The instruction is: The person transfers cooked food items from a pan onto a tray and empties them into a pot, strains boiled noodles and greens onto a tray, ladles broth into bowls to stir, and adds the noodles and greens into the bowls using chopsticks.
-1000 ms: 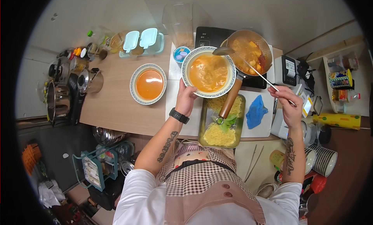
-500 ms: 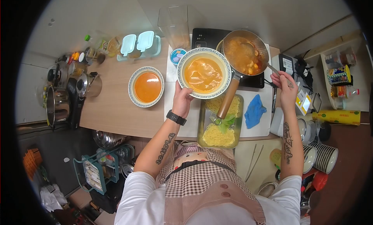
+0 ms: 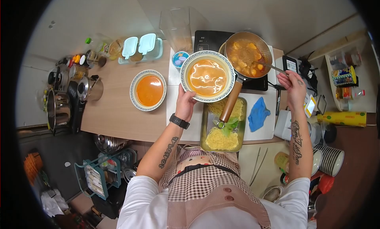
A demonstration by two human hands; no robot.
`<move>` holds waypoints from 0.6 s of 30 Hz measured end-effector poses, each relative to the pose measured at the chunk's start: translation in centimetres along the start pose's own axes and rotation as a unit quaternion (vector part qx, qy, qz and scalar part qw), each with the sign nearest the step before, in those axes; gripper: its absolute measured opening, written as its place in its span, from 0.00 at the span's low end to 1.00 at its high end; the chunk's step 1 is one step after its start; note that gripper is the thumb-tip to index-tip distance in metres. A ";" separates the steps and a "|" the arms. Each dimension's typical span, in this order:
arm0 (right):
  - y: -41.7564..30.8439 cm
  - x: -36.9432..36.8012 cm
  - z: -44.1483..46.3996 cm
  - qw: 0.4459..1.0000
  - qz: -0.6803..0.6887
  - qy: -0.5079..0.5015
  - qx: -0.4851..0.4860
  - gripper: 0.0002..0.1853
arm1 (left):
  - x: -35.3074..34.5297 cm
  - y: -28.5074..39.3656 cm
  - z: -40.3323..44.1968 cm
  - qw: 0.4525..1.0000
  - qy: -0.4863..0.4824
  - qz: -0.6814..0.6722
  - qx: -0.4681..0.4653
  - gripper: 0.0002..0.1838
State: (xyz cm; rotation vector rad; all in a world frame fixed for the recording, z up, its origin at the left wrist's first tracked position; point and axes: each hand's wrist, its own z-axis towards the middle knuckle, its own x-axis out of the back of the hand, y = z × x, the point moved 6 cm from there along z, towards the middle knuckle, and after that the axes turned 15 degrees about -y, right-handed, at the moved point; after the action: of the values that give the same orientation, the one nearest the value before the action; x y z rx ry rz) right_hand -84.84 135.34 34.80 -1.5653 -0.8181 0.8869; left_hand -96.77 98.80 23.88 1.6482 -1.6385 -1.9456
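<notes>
My left hand (image 3: 185,104) grips the near left side of a patterned soup bowl (image 3: 206,54), thumb over its rim. Orange broth fills much of this bowl, which is held beside the saucepan (image 3: 264,42). In my right hand (image 3: 293,88) is the handle of a metal ladle (image 3: 277,68); its head is sunk in the pan's soup and hidden. Chunks of food show in that soup. The pan's wooden handle (image 3: 231,103) points toward me over a metal tray (image 3: 203,130) of noodles (image 3: 222,140) and green leaves (image 3: 229,128). A second patterned bowl (image 3: 148,73) with orange broth stands on the left.
The pan is over a black induction cooker (image 3: 206,39). A blue cloth (image 3: 259,114) lies right of the tray. Lidded containers (image 3: 147,43) and a tall clear container (image 3: 174,25) stand at the back. Metal pots (image 3: 95,88) are at left; stacked bowls (image 3: 330,159) at lower right.
The ladle's head, visible in the pan earlier, has sunk into the soup. My right hand has shifted slightly down and right. The left hand still holds the bowl, whose broth now ripples differently.
</notes>
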 end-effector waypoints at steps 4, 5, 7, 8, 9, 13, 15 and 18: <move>-1.8 -0.4 -0.9 1.000 -0.008 -0.016 0.010 0.13 | 0.2 -0.1 0.1 1.000 -0.002 -0.003 -0.005 0.31; -2.3 -0.7 -1.2 1.000 -0.011 -0.021 0.012 0.13 | 0.0 0.0 0.1 1.000 0.000 -0.004 -0.005 0.31; -3.4 -1.2 -1.7 0.999 -0.017 -0.032 0.017 0.13 | -0.2 0.1 0.1 1.000 -0.001 -0.004 -0.003 0.32; -3.9 -1.5 -2.0 0.999 -0.020 -0.039 0.020 0.13 | -0.2 0.1 0.2 1.000 -0.002 -0.004 -0.001 0.32; -4.3 -1.7 -2.2 0.998 -0.022 -0.046 0.023 0.13 | -0.3 0.1 0.2 1.000 -0.003 -0.004 0.000 0.32; -5.4 -3.2 -3.1 0.996 -0.025 -0.080 0.023 0.13 | -0.3 0.2 0.1 1.000 0.001 -0.002 0.001 0.32; -5.4 -4.0 -3.5 0.995 -0.029 -0.093 0.019 0.13 | -0.3 0.1 0.2 1.000 -0.003 -0.004 0.002 0.32; -4.9 -5.8 -4.1 0.991 -0.030 -0.133 0.020 0.13 | -0.5 0.2 0.1 1.000 -0.006 -0.004 0.000 0.32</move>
State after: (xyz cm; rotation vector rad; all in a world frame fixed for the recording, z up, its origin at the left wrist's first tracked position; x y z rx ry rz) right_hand -84.26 129.10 40.82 -1.3985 -1.0236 1.0760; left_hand -96.81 99.10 24.34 1.6494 -1.6394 -1.9624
